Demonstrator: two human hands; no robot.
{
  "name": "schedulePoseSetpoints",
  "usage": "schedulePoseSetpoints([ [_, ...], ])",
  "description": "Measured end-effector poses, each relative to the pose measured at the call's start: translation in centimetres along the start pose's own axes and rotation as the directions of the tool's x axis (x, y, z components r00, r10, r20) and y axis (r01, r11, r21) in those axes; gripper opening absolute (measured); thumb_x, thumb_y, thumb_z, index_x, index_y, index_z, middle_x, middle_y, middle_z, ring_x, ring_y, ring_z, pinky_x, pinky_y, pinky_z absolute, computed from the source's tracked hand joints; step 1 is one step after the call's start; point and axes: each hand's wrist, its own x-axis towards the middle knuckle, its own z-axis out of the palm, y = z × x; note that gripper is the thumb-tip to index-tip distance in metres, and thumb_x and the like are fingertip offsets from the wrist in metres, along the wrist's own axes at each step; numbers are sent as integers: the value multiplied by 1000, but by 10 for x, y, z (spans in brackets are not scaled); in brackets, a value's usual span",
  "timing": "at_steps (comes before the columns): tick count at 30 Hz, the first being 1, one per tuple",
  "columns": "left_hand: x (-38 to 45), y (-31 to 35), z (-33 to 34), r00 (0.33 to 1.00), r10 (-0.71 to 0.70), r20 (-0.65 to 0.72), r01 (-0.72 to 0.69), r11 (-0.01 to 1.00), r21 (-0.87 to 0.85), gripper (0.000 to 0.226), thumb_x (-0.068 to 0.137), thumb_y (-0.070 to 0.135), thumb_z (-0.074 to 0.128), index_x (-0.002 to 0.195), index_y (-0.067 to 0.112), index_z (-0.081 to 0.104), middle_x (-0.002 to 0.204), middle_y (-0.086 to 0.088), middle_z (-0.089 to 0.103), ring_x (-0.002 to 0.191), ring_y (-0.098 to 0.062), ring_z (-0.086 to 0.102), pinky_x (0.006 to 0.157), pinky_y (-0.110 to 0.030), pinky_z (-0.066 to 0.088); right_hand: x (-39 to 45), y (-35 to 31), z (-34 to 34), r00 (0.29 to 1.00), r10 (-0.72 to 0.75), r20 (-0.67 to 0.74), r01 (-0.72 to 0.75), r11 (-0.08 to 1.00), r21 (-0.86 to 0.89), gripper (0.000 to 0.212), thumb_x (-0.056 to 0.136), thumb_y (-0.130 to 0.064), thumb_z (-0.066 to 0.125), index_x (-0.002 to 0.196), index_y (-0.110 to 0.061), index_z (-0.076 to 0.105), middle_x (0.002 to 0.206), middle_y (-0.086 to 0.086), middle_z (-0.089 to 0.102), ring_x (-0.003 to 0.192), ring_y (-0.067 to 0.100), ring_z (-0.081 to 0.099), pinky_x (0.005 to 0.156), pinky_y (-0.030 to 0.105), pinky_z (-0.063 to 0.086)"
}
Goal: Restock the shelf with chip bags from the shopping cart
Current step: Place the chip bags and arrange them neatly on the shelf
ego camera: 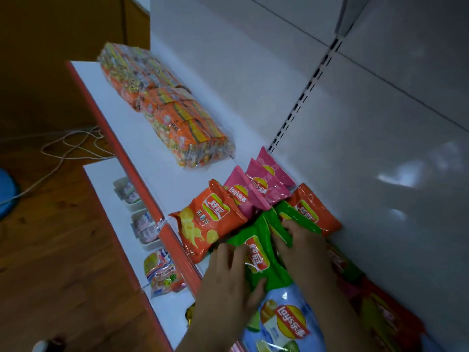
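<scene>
**Ana:** Up on the white metal shelf with the orange front lip [152, 158] we start, largest thing in shot, and the shopping cart isn't in view at all.

**Ben:** Next in size, the clear-wrapped bundle of orange snack packs [162, 107] lying far down the board, well apart from the action. Then the pale blue chip bag [286, 323] nearest us, flat on the shelf.

**Ana:** And the one that matters: the glossy green chip bag [258, 250], lying on the shelf between the orange chip bag [210, 224] and that blue one, with pink chip bags [256, 189] just behind.

**Ben:** Left hand [225, 280] has fingers spread over the bag's near edge, thumb hooked under its lower corner. Right hand [302, 247] pinches crinkled green foil at the top; whether that's the same bag or a second green one, I can't tell.

**Ana:** So I'd call this the placing step, bag down but not yet squared up.

**Ben:** Agreed. The next move, I'd say, wants a gentle nudge into line beside the orange bag, then a clean release without dragging the neighbours.
</scene>
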Motion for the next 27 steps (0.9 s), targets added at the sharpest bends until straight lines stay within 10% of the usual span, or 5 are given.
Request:
schedulePoseSetpoints([
  [5,6,11,12,979,-204,-6,201,970,-134,33,91,41,62,112,21,47,108,3,40,96,-17,51,80,-29,49,-6,12,-4,986,-96,-134,98,995,9,32,87,-32,61,102,-5,71,84,12,72,76,31,67,73,41,56],
  [9,-22,31,3,978,-188,-86,180,979,-95,33,90,42,63,112,21,49,105,3,43,92,-14,49,75,-27,48,-20,37,-36,975,100,-199,-98,995,21,25,98,-26,46,80,-15,60,72,2,55,71,29,57,63,35,40],
  [17,-79,66,34,975,-135,175,121,989,89,75,67,67,63,131,33,43,134,-4,39,123,-29,40,95,-43,48,-67,68,-54,929,240,281,-261,965,36,24,86,-39,66,92,-15,63,77,3,67,76,24,63,74,39,53],
  [27,-95,103,14,988,-153,-22,143,956,-255,51,88,68,43,120,28,48,126,9,41,120,-7,43,97,-15,35,-43,54,-72,959,267,-96,-221,916,336,27,98,-32,49,108,-14,67,105,6,66,97,17,59,78,21,36],
])
